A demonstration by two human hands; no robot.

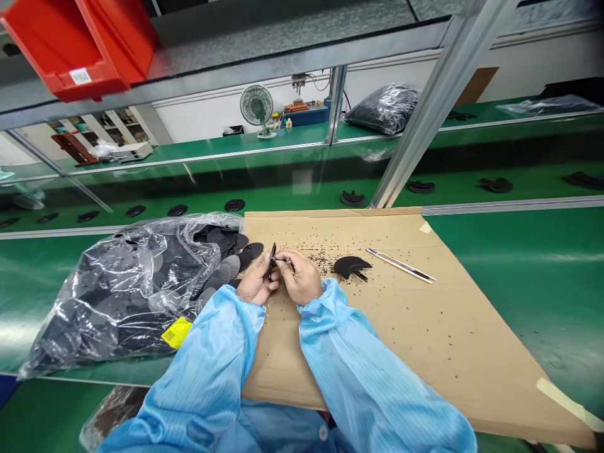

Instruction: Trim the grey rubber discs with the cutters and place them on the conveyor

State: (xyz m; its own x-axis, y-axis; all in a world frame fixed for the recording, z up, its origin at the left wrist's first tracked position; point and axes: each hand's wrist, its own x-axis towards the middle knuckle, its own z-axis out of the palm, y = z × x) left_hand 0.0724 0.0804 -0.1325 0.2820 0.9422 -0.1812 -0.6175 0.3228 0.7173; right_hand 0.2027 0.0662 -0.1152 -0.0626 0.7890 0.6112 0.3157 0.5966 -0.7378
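Note:
My left hand (255,284) is closed on a thin black plastic disc (272,257), held up nearly edge-on over the cardboard sheet (377,352). Close against it, my right hand (302,278) has its fingers pinched together at the disc's face. A small dark end shows between those fingers, too small to name. To the right lies a black crescent-shaped plastic part (352,265) with a narrow tab. Beyond it is a slim craft knife or similar long tool (401,264). Tiny black scraps (321,257) are scattered around my hands.
On the left a clear plastic bag (127,289) spills many black discs (229,269) onto the cardboard. Black parts (352,199) sit spaced along the green belt (292,182). A slanted metal post (425,107) rises behind the cardboard; a red bin (101,78) overhangs at upper left.

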